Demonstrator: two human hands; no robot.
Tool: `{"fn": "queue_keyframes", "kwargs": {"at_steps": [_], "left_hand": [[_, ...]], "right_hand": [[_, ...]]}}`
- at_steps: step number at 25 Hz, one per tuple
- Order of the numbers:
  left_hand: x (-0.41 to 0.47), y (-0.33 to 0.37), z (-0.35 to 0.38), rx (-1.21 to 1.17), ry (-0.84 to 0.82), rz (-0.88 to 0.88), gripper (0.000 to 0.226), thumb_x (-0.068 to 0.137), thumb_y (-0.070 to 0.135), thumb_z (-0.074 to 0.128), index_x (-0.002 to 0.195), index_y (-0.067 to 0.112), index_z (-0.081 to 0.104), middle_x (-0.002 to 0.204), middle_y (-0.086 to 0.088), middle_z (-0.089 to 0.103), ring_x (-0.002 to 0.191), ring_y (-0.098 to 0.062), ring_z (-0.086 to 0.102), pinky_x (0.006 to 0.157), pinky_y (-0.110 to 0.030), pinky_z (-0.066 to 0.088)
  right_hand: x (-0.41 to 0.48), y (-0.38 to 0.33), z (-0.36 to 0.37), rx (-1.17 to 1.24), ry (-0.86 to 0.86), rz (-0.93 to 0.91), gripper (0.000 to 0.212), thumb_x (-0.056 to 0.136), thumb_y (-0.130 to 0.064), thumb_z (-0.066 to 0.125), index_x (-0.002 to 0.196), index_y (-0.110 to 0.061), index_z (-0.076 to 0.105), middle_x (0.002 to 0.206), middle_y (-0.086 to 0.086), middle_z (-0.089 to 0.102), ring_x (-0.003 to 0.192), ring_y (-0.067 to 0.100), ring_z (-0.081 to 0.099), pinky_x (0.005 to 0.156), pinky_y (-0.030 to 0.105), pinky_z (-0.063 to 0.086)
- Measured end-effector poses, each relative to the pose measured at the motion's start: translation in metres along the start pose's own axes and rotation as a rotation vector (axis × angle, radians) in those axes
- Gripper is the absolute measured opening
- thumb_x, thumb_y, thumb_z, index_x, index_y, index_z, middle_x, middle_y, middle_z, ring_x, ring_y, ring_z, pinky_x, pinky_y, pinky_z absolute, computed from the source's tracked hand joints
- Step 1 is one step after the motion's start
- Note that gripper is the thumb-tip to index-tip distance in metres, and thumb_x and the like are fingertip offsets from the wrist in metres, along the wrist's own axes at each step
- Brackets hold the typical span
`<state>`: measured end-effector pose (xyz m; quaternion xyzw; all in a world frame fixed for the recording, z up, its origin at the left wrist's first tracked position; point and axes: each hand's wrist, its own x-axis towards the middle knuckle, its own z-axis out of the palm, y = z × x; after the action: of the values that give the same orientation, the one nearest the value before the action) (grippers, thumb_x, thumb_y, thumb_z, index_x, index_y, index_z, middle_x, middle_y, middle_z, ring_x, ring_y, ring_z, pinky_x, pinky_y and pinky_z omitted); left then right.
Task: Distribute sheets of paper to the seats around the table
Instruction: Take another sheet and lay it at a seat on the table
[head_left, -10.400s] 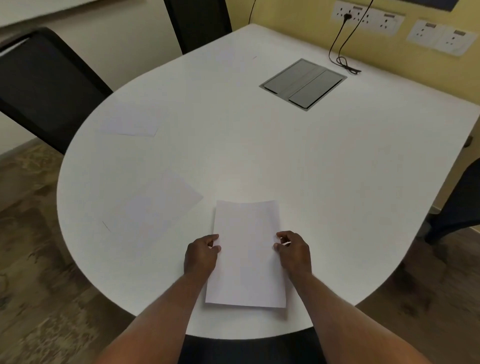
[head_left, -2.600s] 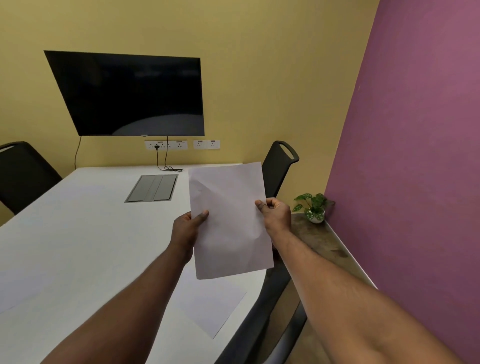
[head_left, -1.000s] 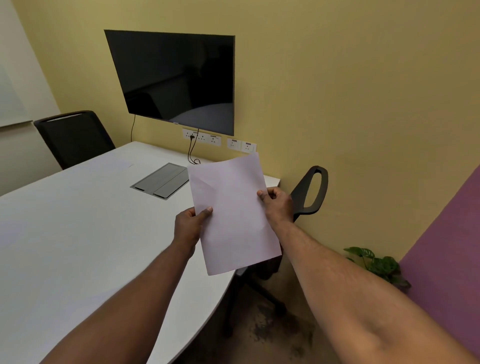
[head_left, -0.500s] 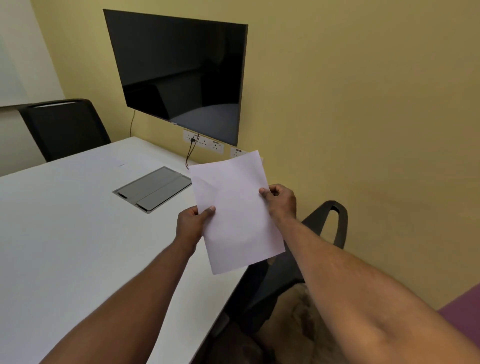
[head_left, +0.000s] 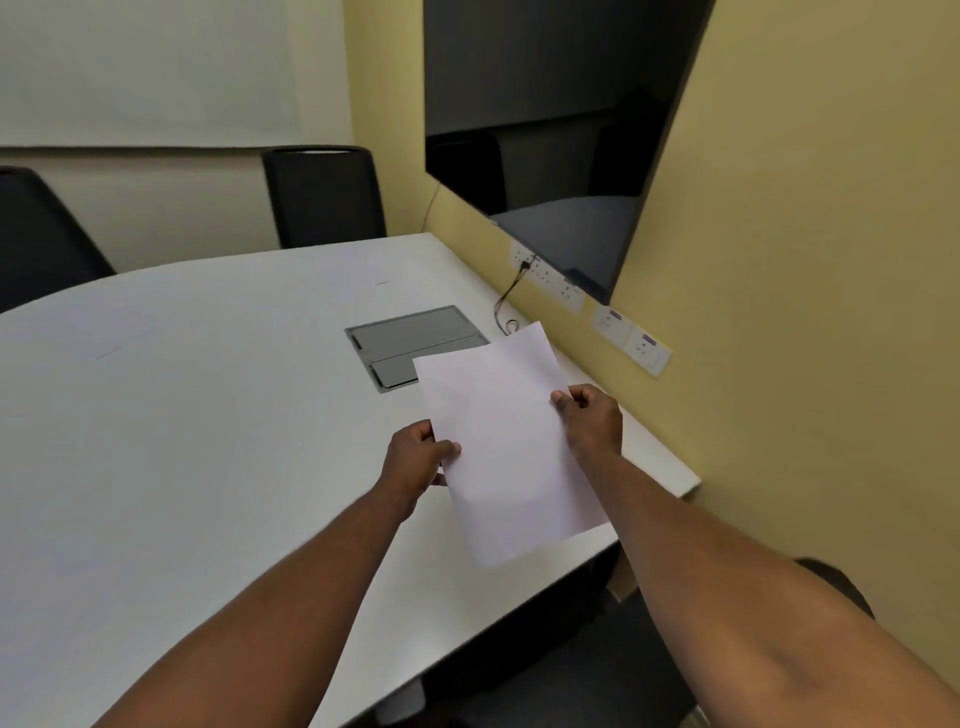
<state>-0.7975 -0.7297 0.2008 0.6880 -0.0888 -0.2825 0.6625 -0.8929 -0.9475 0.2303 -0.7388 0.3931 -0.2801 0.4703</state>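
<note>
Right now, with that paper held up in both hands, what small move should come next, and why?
Probably lower the sheet flat onto the table near this edge. Both the left hand and right hand pinch it above the tabletop, a dark chair sits just below, and no paper lies at this spot.

White sheet of paper (head_left: 511, 441), held tilted above the near right corner of a white table (head_left: 182, 415); left hand (head_left: 415, 460) and right hand (head_left: 592, 418) pinch its side edges. Grey floor-box lid (head_left: 415, 345) set in tabletop; black chair (head_left: 324, 197) at far side; dark wall screen (head_left: 550, 130).
</note>
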Motion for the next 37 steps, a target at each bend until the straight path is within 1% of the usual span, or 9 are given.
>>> {"fn": "queue_keyframes", "kwargs": {"at_steps": [4,7,10,13,17,23,29,33,37], "left_hand": [[0.02,-0.021,0.035,0.039,0.235,-0.055,0.025,0.08,-0.006,0.066,0.102,0.002,0.072,0.093,-0.013,0.076,0.076,-0.028,0.068,0.065,-0.043,0.063],[0.032,-0.038,0.058,0.07,0.421,-0.089,0.016,0.071,0.003,0.07,0.086,0.01,0.072,0.092,-0.017,0.076,0.084,-0.037,0.072,0.075,-0.056,0.061],[0.041,-0.051,0.076,0.119,0.532,-0.136,0.013,0.066,0.012,0.07,0.078,0.019,0.07,0.083,-0.006,0.076,0.086,-0.034,0.073,0.08,-0.051,0.061],[0.056,-0.067,0.086,0.146,0.605,-0.185,0.018,0.073,0.008,0.07,0.09,0.014,0.072,0.082,0.0,0.072,0.083,-0.028,0.07,0.083,-0.043,0.059],[0.083,-0.1,0.088,0.125,0.654,-0.24,0.031,0.074,0.009,0.073,0.103,0.019,0.069,0.098,-0.002,0.074,0.093,-0.026,0.072,0.09,-0.043,0.058],[0.111,-0.162,0.093,0.111,0.642,-0.263,0.06,0.077,-0.002,0.069,0.13,0.022,0.059,0.097,0.007,0.069,0.096,-0.028,0.071,0.088,-0.05,0.058],[0.132,-0.21,0.09,0.118,0.672,-0.288,0.073,0.07,-0.003,0.064,0.135,0.027,0.056,0.106,0.004,0.07,0.092,-0.031,0.072,0.089,-0.053,0.057],[0.142,-0.221,0.087,0.164,0.681,-0.317,0.07,0.073,-0.002,0.064,0.136,0.026,0.055,0.109,0.007,0.069,0.096,-0.023,0.07,0.091,-0.046,0.057],[0.144,-0.218,0.086,0.276,0.639,-0.329,0.063,0.079,-0.001,0.063,0.138,0.02,0.055,0.12,0.002,0.068,0.098,-0.017,0.065,0.086,-0.025,0.047]], "right_hand": [[0.05,0.034,0.007,0.008,-0.175,-0.012,0.018,0.09,-0.024,0.069,0.083,-0.008,0.067,0.071,-0.002,0.06,0.063,0.012,0.049,0.058,0.021,0.041],[0.074,0.057,0.01,-0.01,-0.288,-0.023,0.014,0.09,-0.021,0.068,0.084,-0.009,0.067,0.07,-0.003,0.058,0.064,0.013,0.05,0.058,0.022,0.041],[0.09,0.079,0.017,-0.005,-0.365,-0.019,0.006,0.089,-0.017,0.066,0.092,-0.012,0.069,0.082,-0.003,0.066,0.075,0.017,0.06,0.066,0.025,0.046],[0.102,0.107,0.028,-0.021,-0.431,0.011,0.021,0.082,-0.009,0.062,0.1,-0.016,0.07,0.093,-0.001,0.071,0.085,0.02,0.066,0.075,0.03,0.051],[0.116,0.149,0.046,-0.038,-0.467,0.049,0.029,0.081,-0.006,0.061,0.106,-0.017,0.07,0.096,-0.002,0.072,0.088,0.02,0.068,0.074,0.028,0.05],[0.132,0.206,0.083,-0.064,-0.485,0.118,0.027,0.084,-0.007,0.065,0.109,-0.017,0.069,0.098,-0.002,0.072,0.088,0.018,0.067,0.069,0.023,0.047],[0.14,0.243,0.117,-0.085,-0.492,0.17,0.027,0.086,-0.007,0.067,0.111,-0.017,0.068,0.099,-0.001,0.072,0.086,0.018,0.067,0.064,0.018,0.045],[0.138,0.268,0.13,-0.101,-0.495,0.193,0.03,0.085,-0.008,0.069,0.114,-0.017,0.068,0.101,0.0,0.072,0.093,0.02,0.069,0.074,0.024,0.047],[0.134,0.283,0.138,-0.119,-0.495,0.183,0.034,0.085,-0.008,0.07,0.118,-0.015,0.065,0.107,0.003,0.072,0.102,0.02,0.067,0.085,0.027,0.049]]}}
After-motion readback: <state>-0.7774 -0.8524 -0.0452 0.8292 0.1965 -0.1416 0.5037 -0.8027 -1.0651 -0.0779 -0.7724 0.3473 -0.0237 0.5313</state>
